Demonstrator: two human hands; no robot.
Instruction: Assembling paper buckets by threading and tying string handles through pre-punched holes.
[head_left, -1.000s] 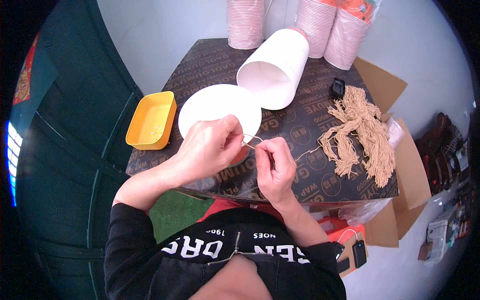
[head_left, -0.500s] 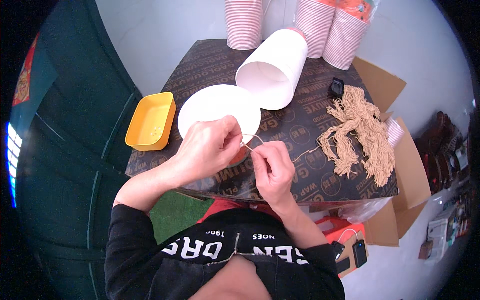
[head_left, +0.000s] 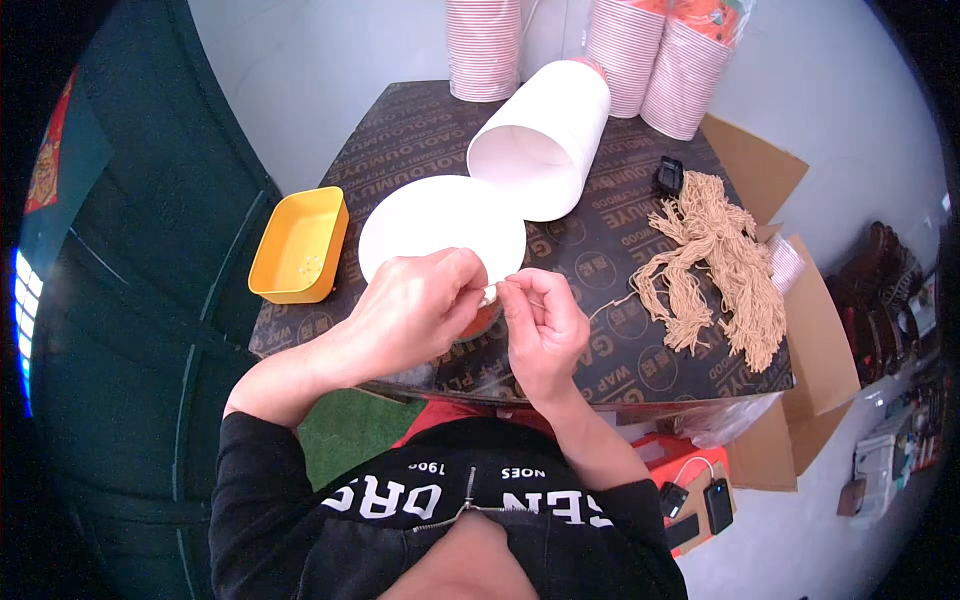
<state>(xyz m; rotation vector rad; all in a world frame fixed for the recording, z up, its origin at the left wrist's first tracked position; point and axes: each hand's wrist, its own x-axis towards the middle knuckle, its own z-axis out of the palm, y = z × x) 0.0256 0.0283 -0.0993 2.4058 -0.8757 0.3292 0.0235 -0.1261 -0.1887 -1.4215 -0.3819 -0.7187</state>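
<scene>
My left hand (head_left: pixel 415 300) is closed in a pinch on a small white piece (head_left: pixel 488 295), whose kind I cannot make out. Close beside it, fingertips nearly meeting, my right hand (head_left: pixel 545 320) pinches a tan string (head_left: pixel 610 305). That string trails rightward over the table to a loose bundle of tan strings (head_left: pixel 715 265). Under my hands a round orange-red thing (head_left: pixel 482 322) shows only in part. Just beyond my left hand lies a flat white disc (head_left: pixel 440 220). Behind it a white tub (head_left: pixel 550 130) rests on its side, its mouth facing me.
A yellow rectangular box (head_left: pixel 300 245) with a few small pale bits inside stands at the left table edge. Stacks of paper cups (head_left: pixel 485 50) line the back. A small black object (head_left: pixel 668 175) sits by the strings. An opened cardboard box (head_left: pixel 820 350) stands to the right.
The loop of string between my hands has been drawn in. My right hand has shifted slightly up and left, and the white piece now shows at my left fingertips.
</scene>
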